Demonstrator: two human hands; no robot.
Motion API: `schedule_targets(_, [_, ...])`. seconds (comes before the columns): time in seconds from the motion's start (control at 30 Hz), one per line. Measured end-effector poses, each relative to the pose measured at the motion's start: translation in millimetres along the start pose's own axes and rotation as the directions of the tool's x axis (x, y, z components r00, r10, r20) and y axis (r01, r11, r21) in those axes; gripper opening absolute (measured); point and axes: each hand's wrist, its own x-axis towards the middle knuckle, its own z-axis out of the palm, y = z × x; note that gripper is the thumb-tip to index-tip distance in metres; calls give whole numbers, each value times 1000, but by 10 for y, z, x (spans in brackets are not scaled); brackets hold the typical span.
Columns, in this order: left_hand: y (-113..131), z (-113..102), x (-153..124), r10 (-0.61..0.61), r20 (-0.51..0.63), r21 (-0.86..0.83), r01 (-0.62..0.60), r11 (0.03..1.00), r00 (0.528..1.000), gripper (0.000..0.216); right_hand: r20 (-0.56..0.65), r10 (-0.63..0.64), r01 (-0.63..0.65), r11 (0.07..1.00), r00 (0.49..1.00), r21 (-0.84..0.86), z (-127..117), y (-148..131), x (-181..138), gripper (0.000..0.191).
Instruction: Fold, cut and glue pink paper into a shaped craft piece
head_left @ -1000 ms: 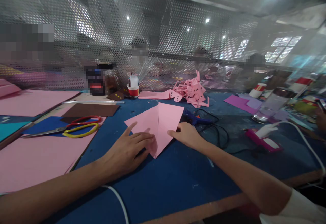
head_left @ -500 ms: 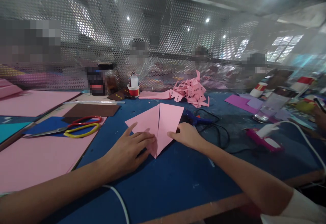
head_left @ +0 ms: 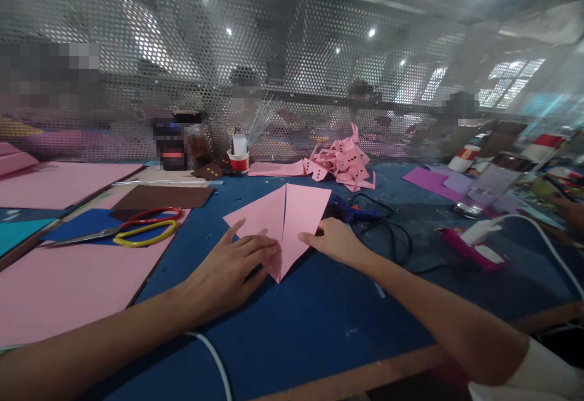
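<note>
A folded sheet of pink paper (head_left: pixel 305 209) lies on the blue tabletop in front of me, its two flaps meeting along a centre slit and its point towards me. My left hand (head_left: pixel 235 261) rests on the lower left flap, fingers spread over the paper. At the right edge, my right hand (head_left: pixel 337 244) pinches the paper, thumb on top and fingers curled behind it. Just beyond that hand lies a blue glue gun (head_left: pixel 358 213) with a black cable.
Scissors (head_left: pixel 148 230) with red and yellow handles lie on coloured sheets at left. Pink cut-outs (head_left: pixel 344 160) are heaped at the back near a paper cup (head_left: pixel 238 162). A magenta power strip (head_left: pixel 474 250) and a clear tumbler (head_left: pixel 490 188) stand right. Perforated mesh (head_left: pixel 296 54) rises behind.
The right flap's outer corner has shifted very slightly to the right. Both hands keep nearly the same place on the paper.
</note>
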Motion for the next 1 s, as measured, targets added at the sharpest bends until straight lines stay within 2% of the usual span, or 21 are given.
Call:
schedule_targets(0.13, [-1, -1, 2, -8, 18, 6, 7, 1000, 1000, 31, -16, -7, 7, 1000, 1000, 20, 21, 17, 13, 39])
schedule_targets(0.73, [3, 18, 9, -39, 45, 1, 39, 999, 998, 30, -28, 1, -4, 995, 1000, -95, 30, 1, 16, 32])
schedule_targets(1.0, [7, -1, 7, -26, 48, 21, 25, 999, 999, 29, -28, 0, -1, 999, 1000, -32, 34, 22, 18, 34])
